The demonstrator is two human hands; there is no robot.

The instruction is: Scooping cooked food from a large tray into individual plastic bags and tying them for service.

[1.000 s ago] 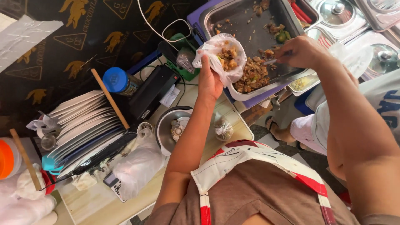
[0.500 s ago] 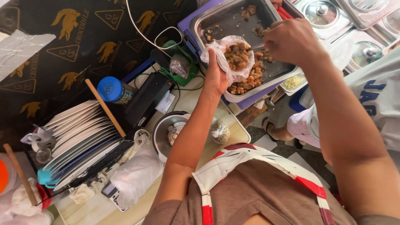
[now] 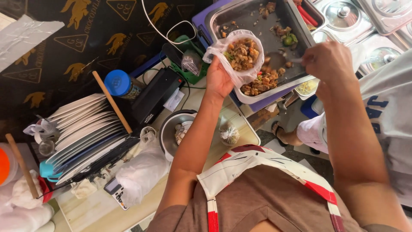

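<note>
Near: left hand (image 3: 219,79) raised over the counter, fingers curled shut around the neck of a clear plastic bag (image 3: 240,56), mouth held wide. Bag sits fuller than half a second ago, mounded with brown meat and green bits; filling looks nearly done

Right hand (image 3: 329,61) has swung back toward the tray's near rim, fingers closed on a spoon (image 3: 279,60) whose bowl now dips among the leftovers rather than over the bag

Farther: metal tray (image 3: 253,17) mostly scraped bare. Beyond it, lidded steel pots (image 3: 343,13)
</note>
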